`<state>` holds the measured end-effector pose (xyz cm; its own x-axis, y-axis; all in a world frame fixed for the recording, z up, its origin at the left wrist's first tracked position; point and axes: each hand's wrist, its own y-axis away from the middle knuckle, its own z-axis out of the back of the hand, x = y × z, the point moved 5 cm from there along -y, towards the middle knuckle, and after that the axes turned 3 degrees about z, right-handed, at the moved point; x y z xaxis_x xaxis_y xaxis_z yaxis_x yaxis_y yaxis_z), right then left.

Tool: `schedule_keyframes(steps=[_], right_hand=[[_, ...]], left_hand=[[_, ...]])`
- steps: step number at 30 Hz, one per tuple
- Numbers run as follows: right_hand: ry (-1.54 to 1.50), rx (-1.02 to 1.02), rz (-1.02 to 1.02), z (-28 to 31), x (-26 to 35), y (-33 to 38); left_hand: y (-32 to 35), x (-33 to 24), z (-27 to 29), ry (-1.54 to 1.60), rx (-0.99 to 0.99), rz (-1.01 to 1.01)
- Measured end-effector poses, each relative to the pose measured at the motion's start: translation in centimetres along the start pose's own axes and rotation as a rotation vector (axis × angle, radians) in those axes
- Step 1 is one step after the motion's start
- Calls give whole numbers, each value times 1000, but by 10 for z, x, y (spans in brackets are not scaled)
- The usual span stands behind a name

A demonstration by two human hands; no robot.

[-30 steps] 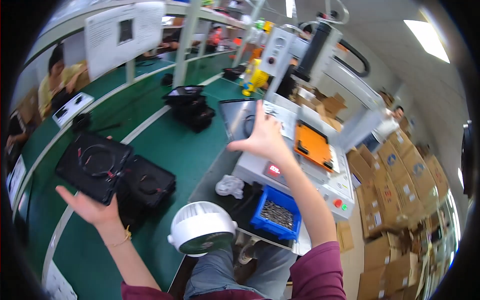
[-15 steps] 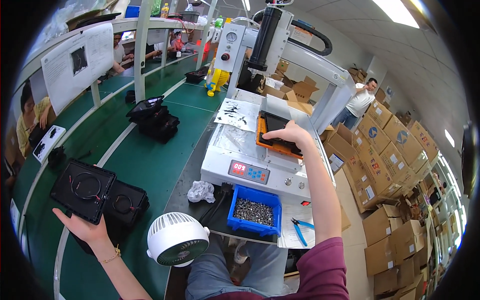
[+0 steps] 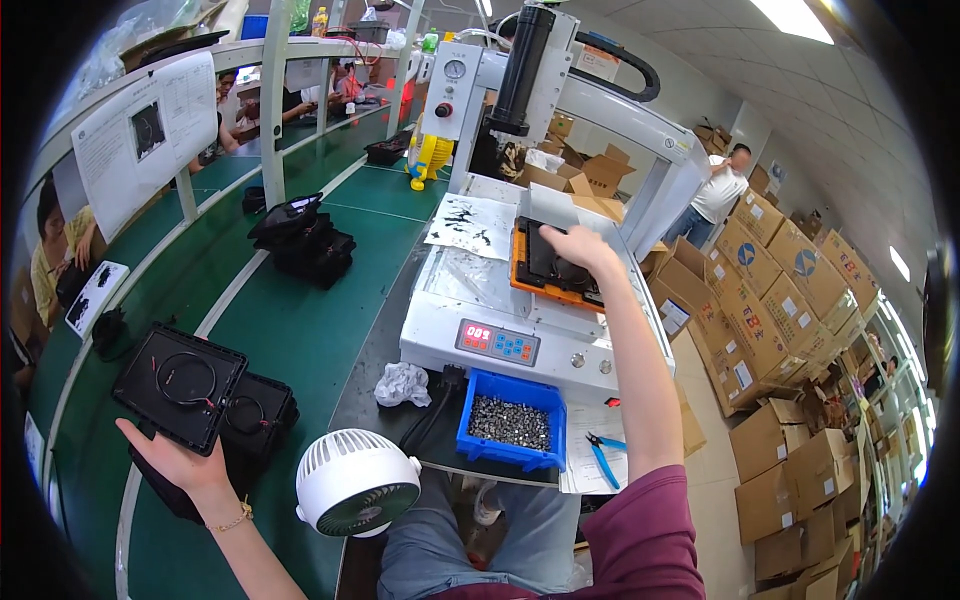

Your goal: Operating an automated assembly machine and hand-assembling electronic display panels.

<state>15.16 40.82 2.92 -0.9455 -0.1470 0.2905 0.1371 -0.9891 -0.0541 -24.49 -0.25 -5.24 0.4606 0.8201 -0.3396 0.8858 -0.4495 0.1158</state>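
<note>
My left hand [image 3: 178, 462] is palm-up under a black square panel [image 3: 180, 385], holding it over the green belt [image 3: 290, 330], w/ more black parts [image 3: 258, 412] just beside. Right hand [image 3: 580, 250] is on the black part [image 3: 556, 264] sitting in the orange jig [image 3: 532, 288] on the white machine [image 3: 520, 320]; grip there, can't tell. Blue screw bin [image 3: 510, 428] and white fan [image 3: 352, 484] near my lap.

Green bench [image 3: 300, 330] under black parts [image 3: 305, 240], fan [image 3: 352, 485]
</note>
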Motion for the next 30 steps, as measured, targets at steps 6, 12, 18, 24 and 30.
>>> schedule_keyframes(steps=[6,12,18,24,30], right_hand=[[-103,-86,227,4,4,23],[-245,-60,450,-7,28,32],[-458,-196,586,0,-2,26],[-475,-629,705,45,-36,104],[-139,-757,415,9,-124,221]], left_hand=[[5,8,-5,10,21,42],[-12,14,2,67,572,186],[2,17,2,86,142,137],[25,36,-18,124,456,364],[44,51,-36,229,753,582]])
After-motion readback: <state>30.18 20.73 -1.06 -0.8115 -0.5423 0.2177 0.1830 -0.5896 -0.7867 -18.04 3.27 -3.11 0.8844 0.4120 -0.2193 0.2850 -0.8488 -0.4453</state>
